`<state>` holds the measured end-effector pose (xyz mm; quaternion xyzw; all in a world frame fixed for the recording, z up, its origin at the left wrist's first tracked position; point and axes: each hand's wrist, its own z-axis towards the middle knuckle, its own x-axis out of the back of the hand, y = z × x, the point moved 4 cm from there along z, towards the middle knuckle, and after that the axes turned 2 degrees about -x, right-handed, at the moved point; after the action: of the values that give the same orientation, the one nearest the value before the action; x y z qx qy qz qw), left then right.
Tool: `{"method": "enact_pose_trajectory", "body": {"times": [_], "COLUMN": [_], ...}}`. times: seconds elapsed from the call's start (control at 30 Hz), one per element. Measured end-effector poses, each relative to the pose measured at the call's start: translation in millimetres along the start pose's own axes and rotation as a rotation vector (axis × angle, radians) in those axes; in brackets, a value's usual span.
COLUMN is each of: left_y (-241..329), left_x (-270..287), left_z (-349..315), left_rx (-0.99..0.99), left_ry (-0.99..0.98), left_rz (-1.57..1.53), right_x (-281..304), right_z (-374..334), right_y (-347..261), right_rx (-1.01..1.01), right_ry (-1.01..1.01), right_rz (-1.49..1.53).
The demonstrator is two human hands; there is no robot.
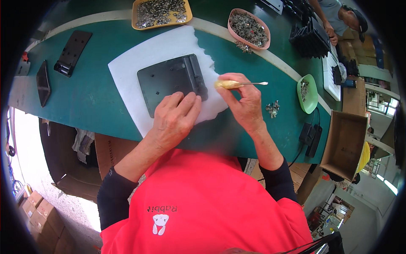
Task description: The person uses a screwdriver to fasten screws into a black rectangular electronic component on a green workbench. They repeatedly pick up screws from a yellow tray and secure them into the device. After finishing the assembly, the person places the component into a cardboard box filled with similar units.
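Note:
A black plastic panel (163, 80) with a raised ridge along its right side lies on a white foam sheet (127, 72). At the panel's near edge, my left hand (175, 118) presses down with bent fingers held close together; its thumb is hidden. My right hand (246, 101) is closed around the yellow handle of a screwdriver (230, 84), just right of the panel. The metal shaft points away to the right, clear of the panel. A small pile of shiny metal pieces (272, 109) lies on the green table, right of my right hand.
A yellow tray (134, 17) and a pink tray (267, 31) hold small metal parts at the back; a green bowl (312, 99) stands right. Black parts (75, 51) lie left. Stacked black panels (311, 40) stand near another person (338, 17). A cardboard box (344, 144) sits right.

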<state>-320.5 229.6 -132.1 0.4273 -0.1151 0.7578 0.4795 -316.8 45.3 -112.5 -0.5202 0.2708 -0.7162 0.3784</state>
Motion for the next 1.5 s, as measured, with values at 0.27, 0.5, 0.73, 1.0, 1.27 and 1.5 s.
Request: {"method": "enact_pose_trajectory", "body": {"times": [0.27,0.5,0.73,1.0,1.27,1.5], "left_y": [-3,-5,-6,-10,-9,-10], "left_x": [-5,-5,-5,-14,-10,-8], "left_z": [-1,1,-2,3,7,8], "left_rx": [0.083,0.056,0.089,0.143,0.179,0.194], "left_ry": [-0.007,0.054,0.014,-0.085,-0.097,-0.087], "left_rz": [-0.036,-0.043,-0.099,-0.049,-0.1,-0.127], "right_x": [-31,-44,-45,-34,-51,-57], "right_z": [8,11,45,66,106,111], "right_y": [-3,-1,7,28,11,0], "right_rx": [0.186,0.36,0.089,-0.553,-0.423,-0.294], "right_ry": [0.039,0.058,-0.001,-0.083,-0.277,-0.41], "right_rz": [-0.063,-0.238,-0.262,0.399,0.222,-0.097]}}
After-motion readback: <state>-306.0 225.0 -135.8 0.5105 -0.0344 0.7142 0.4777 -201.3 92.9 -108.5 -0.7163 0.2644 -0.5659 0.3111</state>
